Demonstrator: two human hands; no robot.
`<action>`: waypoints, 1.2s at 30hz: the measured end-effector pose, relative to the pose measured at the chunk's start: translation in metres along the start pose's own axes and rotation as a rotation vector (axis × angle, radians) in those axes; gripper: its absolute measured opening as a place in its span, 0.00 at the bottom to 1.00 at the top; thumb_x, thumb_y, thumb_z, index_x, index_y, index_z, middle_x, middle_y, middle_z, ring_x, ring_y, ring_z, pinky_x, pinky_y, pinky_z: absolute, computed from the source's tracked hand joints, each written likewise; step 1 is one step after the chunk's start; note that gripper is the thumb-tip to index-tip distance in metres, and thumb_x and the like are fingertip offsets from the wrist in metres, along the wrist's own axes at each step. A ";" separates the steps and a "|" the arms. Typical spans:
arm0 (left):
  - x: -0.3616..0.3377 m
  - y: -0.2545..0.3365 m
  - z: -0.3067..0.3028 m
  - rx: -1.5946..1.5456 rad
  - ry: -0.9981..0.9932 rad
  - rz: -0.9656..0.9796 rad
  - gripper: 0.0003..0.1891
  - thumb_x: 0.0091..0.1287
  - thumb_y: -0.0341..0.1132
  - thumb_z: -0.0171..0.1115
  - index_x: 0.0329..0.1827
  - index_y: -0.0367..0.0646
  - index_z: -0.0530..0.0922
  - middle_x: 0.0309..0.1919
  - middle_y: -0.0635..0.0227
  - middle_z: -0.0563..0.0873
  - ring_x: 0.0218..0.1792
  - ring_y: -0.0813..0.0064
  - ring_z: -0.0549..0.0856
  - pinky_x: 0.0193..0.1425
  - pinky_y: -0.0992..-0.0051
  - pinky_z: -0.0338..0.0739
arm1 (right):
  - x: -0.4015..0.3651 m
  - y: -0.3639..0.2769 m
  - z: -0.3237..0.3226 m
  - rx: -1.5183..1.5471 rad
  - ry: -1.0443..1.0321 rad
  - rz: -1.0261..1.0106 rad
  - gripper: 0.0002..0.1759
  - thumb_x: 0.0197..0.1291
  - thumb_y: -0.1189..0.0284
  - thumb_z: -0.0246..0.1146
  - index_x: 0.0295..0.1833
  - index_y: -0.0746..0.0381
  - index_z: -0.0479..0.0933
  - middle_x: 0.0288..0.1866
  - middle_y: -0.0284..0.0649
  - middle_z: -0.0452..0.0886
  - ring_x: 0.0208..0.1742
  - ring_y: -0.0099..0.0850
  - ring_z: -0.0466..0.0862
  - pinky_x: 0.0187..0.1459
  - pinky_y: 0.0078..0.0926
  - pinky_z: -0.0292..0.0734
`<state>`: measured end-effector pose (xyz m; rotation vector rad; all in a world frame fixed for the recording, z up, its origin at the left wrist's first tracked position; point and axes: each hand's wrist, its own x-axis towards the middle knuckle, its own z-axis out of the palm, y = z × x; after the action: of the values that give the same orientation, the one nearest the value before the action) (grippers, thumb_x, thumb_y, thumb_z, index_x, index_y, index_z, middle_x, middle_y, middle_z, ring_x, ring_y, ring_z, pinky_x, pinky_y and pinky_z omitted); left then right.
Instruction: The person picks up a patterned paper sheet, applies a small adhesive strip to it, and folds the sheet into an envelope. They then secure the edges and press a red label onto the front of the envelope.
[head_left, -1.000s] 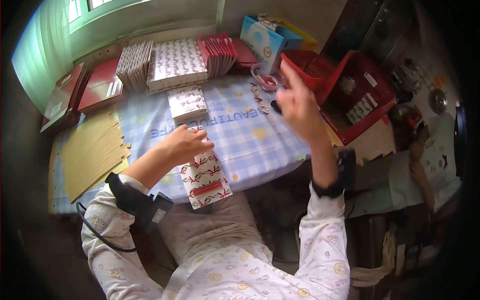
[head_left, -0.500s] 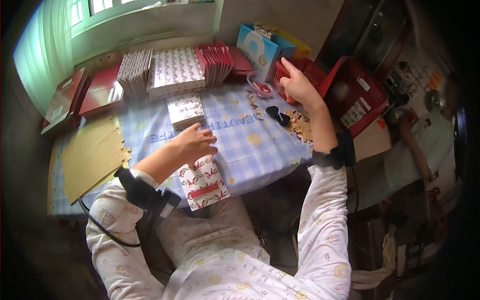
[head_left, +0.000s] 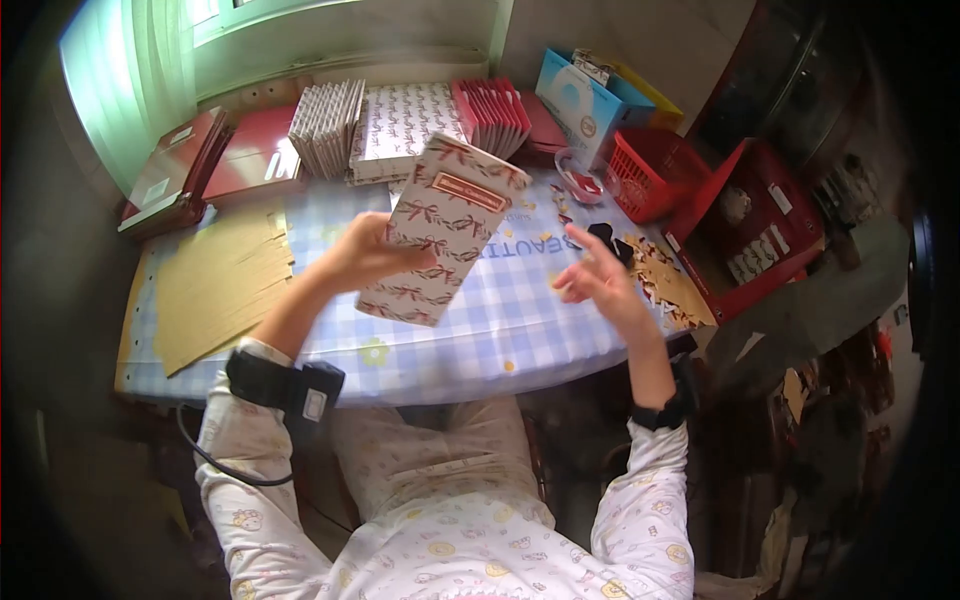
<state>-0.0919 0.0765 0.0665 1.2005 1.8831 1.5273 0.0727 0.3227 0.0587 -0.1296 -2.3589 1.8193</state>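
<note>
My left hand (head_left: 375, 255) grips a flat white card (head_left: 445, 235) printed with red bows and green sprigs, with a small red label near its top. The card is tilted and raised over the table, my thumb across its face. To the right of it, my right hand (head_left: 600, 285) hovers above the tablecloth (head_left: 500, 320), fingers apart and slightly blurred, and no held thing can be made out. Close beyond that hand lie a black object (head_left: 612, 245) and scattered small pieces (head_left: 665, 290) on brown card.
Along the back stand a patterned stack (head_left: 405, 125), white folded pieces (head_left: 325, 125), red folded pieces (head_left: 492, 115) and red boxes (head_left: 255, 155). Brown card sheets (head_left: 220, 290) lie left. At right are a clear bowl (head_left: 580, 178), a red basket (head_left: 650, 175) and a red box (head_left: 745, 235).
My left hand has taken hold of the patterned card and lifted it off the table's front edge. My right hand has come down and nearer, away from the red basket. The view has shifted.
</note>
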 end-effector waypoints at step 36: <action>0.002 0.038 0.077 0.165 0.601 0.188 0.15 0.56 0.24 0.45 0.45 0.26 0.59 0.21 0.47 0.78 0.23 0.55 0.80 0.26 0.67 0.73 | 0.014 0.023 0.083 0.785 -0.169 0.039 0.21 0.59 0.61 0.50 0.51 0.65 0.63 0.43 0.35 0.74 0.42 0.20 0.75 0.41 0.18 0.72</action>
<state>-0.0205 0.1220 0.0799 1.0879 2.3623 2.0400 0.0431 0.2520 0.0173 0.0794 -1.5545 2.6975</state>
